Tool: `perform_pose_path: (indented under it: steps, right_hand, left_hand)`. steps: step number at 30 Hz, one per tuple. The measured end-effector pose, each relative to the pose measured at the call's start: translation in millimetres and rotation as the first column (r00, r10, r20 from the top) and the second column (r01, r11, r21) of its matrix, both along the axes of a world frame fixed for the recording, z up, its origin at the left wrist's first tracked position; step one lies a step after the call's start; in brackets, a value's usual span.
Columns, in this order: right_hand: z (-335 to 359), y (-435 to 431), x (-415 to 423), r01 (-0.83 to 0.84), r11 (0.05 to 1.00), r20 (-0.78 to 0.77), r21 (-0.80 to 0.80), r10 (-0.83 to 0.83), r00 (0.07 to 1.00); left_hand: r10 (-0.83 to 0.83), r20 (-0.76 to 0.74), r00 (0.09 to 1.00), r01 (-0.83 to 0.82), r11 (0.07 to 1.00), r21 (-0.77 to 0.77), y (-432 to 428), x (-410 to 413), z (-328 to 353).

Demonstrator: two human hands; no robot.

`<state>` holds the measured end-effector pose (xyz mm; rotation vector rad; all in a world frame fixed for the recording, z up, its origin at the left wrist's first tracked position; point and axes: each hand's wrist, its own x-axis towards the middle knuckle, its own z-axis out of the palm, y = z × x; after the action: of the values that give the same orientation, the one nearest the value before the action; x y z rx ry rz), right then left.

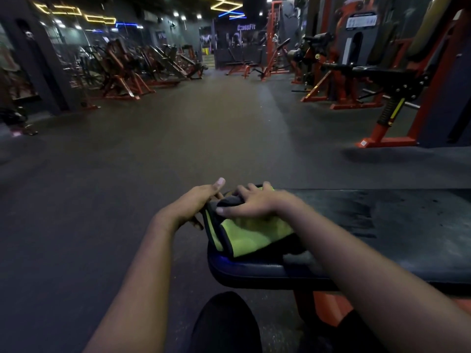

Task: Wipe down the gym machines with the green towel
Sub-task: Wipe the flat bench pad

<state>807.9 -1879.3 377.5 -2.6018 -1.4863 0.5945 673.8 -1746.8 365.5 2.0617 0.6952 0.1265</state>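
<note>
From the head view, the green towel (251, 231) lies bunched on the left end of the dark pad (382, 225). The right hand (252, 203) is on top, its fingers (240, 192) and thumb curled round a dark fold. The left hand (195, 201) hangs loose at the pad's end, holding nothing I can see. Best to flatten the cloth, press evenly and stroke along the pad. The towel's long axis runs across the pad, near edge to far edge.
</note>
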Motion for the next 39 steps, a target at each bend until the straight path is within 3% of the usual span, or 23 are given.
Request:
perform_pose_path:
  steps: [3,8,10,13,15,18,20,26,29,35,39]
  right_hand:
    - [16.2,-26.3,33.3,-0.093,0.982,-0.161,0.167,0.12,0.98]
    - [-2.1,-39.2,65.1,-0.104,0.918,-0.101,0.382,0.153,0.983]
    - [-10.6,-24.1,66.5,-0.036,0.883,-0.068,0.467,0.077,0.995]
    - [-5.1,-10.9,58.8,0.118,0.814,0.037,0.568,-0.169,0.985]
    - [-1.5,-13.1,44.0,0.003,0.839,0.145,0.544,-0.097,0.985]
    - [-9.1,-18.1,10.0,-0.239,0.935,0.081,0.263,0.225,0.971]
    - [-24.0,-18.7,-6.6,-0.265,0.952,0.071,0.153,0.257,0.964]
    - [-46.0,-64.0,-43.5,-0.263,0.942,0.236,0.21,0.213,0.948]
    - [-49.3,-53.5,-48.1,-0.147,0.955,0.24,0.258,0.085,0.967]
    - [-46.1,14.9,-14.8,0.003,0.947,0.265,0.32,-0.092,0.96]
    - [-36.6,41.8,11.4,0.09,0.951,0.188,0.295,-0.15,0.971]
  left_hand:
    - [-0.067,-0.051,0.996,0.07,0.996,0.048,-4.7,-3.8,6.2]
    - [-0.178,-0.189,0.966,0.193,0.979,0.064,-11.5,1.2,19.3]
    - [-0.164,-0.182,0.97,0.183,0.979,0.093,-7.9,2.3,19.7]
    - [-0.007,-0.042,0.999,0.011,0.996,0.093,1.7,4.4,9.9]
    - [0.08,0.008,0.997,-0.08,0.994,0.078,8.1,4.6,0.1]
    - [0.108,0.05,0.993,-0.112,0.989,0.094,14.2,4.4,-8.3]
    - [0.147,0.095,0.985,-0.154,0.985,0.08,18.2,7.1,-10.9]
    - [0.139,0.109,0.984,-0.139,0.99,-0.007,29.1,16.8,-16.4]
    - [0.158,0.141,0.977,-0.154,0.987,-0.045,38.5,19.1,-18.6]
    - [0.298,0.221,0.929,-0.332,0.933,0.136,41.3,19.7,-20.8]
    - [0.377,0.286,0.881,-0.431,0.889,0.154,27.4,16.8,-28.3]
